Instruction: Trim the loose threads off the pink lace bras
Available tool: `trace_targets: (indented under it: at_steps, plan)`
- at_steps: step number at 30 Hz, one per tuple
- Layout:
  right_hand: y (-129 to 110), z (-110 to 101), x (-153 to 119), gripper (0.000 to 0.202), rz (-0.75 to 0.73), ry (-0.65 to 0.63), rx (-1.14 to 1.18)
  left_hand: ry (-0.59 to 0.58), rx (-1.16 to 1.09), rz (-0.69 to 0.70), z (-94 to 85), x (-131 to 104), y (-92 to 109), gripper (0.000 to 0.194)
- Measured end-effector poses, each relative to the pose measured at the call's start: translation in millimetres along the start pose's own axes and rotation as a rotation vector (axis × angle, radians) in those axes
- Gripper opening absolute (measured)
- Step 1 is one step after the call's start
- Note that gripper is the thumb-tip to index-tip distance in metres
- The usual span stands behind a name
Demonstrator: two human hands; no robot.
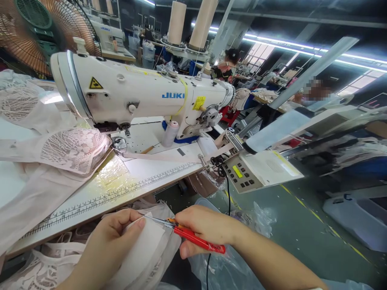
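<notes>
My left hand (111,237) is closed in a pinch on the upper edge of a pale fabric piece (142,241), below the front edge of the sewing table. My right hand (205,225) grips thread snips (196,240) with a red handle. The metal blades of the snips point left and reach the fabric edge beside my left fingertips. Whether they touch a thread is too small to tell. Pale lace bras (72,151) lie at the left on the table, one near the needle area of a white sewing machine (127,92).
A ruler strip (105,197) runs along the table's front edge. Right of the machine is a tape feeder with a control box (244,173). A thread cone (170,134) stands behind the pale tape. Clear plastic bags (256,217) hang below. A fan (39,28) is at upper left.
</notes>
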State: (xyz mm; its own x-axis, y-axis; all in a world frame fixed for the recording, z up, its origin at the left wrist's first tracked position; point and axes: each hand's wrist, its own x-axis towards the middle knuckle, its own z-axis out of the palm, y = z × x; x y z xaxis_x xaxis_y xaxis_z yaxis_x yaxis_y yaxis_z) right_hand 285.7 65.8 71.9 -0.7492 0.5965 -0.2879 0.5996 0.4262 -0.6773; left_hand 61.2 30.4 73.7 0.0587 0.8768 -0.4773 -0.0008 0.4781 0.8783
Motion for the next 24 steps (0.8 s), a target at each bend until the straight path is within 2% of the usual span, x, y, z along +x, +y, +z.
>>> trace_targets:
  at_steps: [8, 13, 19, 24]
  plan:
    - [2, 15, 1, 0.055, 0.084, 0.119, 0.101, 0.005, 0.005, -0.007, -0.3, -1, 3, 0.020]
    - [2, 18, 4, 0.060, 0.126, 0.181, 0.240, 0.092, 0.030, 0.045, -3.6, -6, 4, 0.020]
    - [-7, 19, 12, 0.053, -0.020, 0.494, 0.403, 0.211, 0.088, 0.141, -7.0, -10, 4, 0.018]
    - [-26, 26, 24, 0.042, -0.151, 0.596, 0.508, 0.216, 0.054, 0.143, -10.0, -11, 3, 0.019]
